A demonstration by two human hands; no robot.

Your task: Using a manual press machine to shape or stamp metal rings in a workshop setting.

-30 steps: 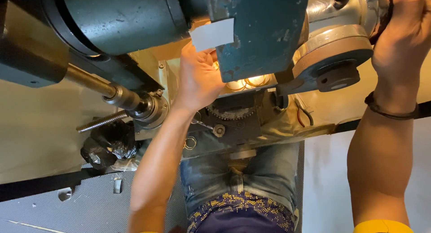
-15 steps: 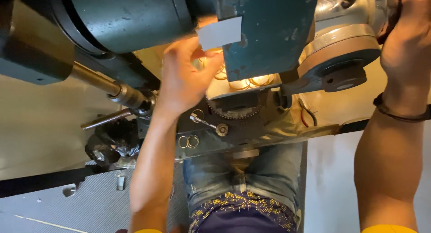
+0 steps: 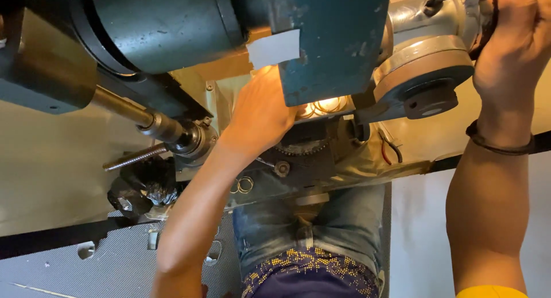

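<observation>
My left hand reaches under the teal machine housing, toward a lit spot where several metal rings glow. Its fingertips are hidden behind the housing, so I cannot see whether they hold anything. Just below the hand sits a toothed gear. My right hand, with a dark band on the wrist, is closed around a dark handle at the machine's upper right, beside the grey round head.
A large dark motor drum fills the upper left, with a steel shaft and chuck below it. A black plastic-wrapped lump lies by a threaded rod. Two loose rings rest on the machine table; a grey slotted plate lies lower left.
My left hand drew slightly left, then pushed right again, further under the teal housing. My right hand has kept its grip on the handle.
</observation>
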